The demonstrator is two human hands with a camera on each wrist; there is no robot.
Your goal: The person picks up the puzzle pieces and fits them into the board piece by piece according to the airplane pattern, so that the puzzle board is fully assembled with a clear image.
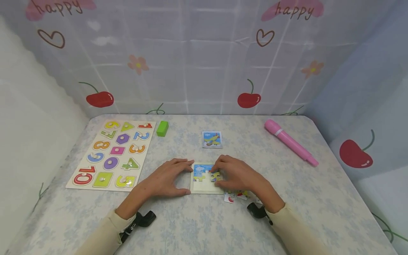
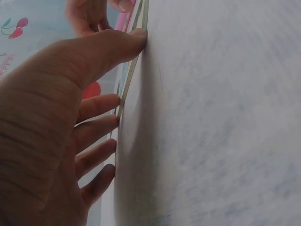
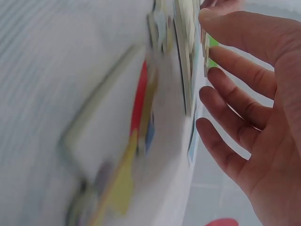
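Note:
A small jigsaw tray (image 1: 207,192) lies on the table, with blue-sky puzzle pieces (image 1: 199,170) fitted along its top and left. My left hand (image 1: 167,179) rests at the tray's left side. Its thumb and fingertips touch the edge, as the left wrist view also shows. Over the tray's right part, my right hand (image 1: 237,173) pinches a puzzle piece (image 3: 206,59) between thumb and fingers. The right wrist view shows that piece edge-on, and the hand partly covers the tray's right side. Loose puzzle pieces (image 1: 228,197) lie beside the tray's lower right corner, some under the right wrist.
A picture card with a yellow airplane (image 1: 211,139) lies beyond the tray. At the left are a number-and-shape board (image 1: 111,156) and a green block (image 1: 162,128). A pink marker-shaped stick (image 1: 290,142) lies at the right. A printed curtain (image 1: 204,56) hangs behind the table.

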